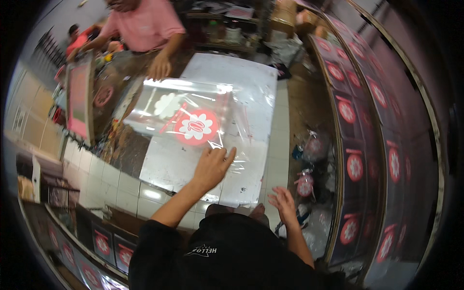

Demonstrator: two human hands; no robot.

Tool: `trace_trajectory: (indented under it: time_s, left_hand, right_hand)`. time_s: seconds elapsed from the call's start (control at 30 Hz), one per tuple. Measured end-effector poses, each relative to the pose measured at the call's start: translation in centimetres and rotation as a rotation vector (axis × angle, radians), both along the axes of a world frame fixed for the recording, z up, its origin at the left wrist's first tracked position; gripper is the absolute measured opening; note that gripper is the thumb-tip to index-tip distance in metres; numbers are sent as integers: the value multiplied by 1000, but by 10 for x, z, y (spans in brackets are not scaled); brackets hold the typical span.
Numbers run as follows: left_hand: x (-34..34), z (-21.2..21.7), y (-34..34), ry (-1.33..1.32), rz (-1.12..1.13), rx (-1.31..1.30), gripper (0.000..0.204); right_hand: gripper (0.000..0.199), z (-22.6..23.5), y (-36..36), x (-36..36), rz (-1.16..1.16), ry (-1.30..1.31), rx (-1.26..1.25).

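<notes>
A clear plastic bag (195, 127) printed with a pink circle and a white flower lies across a white board (227, 186). My left hand (211, 169) is palm down at its near edge; the fingertips rest on the film and the thumb points away from them. My right hand (284, 203) hovers beside the board's near right corner, fingers apart and nothing in it. At the far edge of the bag, another person's hand (160, 66) touches the film.
A co-worker in a pink shirt (145, 24) stands across the table, one hand by a framed printing screen (79, 99). Racks of printed sheets (355, 166) rise at the right; more printed sheets (102, 243) stand at the lower left. Plastic-wrapped items (314, 145) lie on the right.
</notes>
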State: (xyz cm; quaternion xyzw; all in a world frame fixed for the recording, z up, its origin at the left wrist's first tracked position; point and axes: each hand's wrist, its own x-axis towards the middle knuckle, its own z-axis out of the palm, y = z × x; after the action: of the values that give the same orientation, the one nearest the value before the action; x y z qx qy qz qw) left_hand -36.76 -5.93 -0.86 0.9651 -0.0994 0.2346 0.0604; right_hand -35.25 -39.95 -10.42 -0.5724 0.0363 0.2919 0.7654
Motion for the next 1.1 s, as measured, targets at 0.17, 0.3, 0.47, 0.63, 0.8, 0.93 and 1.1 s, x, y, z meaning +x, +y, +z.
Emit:
trace_trajectory:
  time_s: [0.17, 0.3, 0.47, 0.63, 0.8, 0.93, 1.1]
  left_hand:
    - [10, 16, -87, 219, -204, 78, 49]
    - [8, -7, -136, 269, -368, 69, 53]
    - [-2, 1, -186, 440, -590, -7, 58]
    - [-11, 11, -214, 530, -834, -276, 62]
    - [-5, -7, -175, 533, -477, -425, 53]
    - [-3, -49, -120, 526, 1, -353, 47]
    - [-8, -88, -106, 482, 150, -91, 44]
  right_hand:
    - [40, 84, 27, 27, 193, -248, 156]
    - [33, 78, 19, 39, 138, -339, -137]
    - [37, 48, -22, 27, -118, -212, -285]
    - [39, 18, -118, 25, -196, -166, -222]
    - [45, 36, -247, 48, -336, -78, -285]
    - [52, 51, -363, 50, -543, -7, -466]
    - [61, 22, -539, 12, -690, -99, -382]
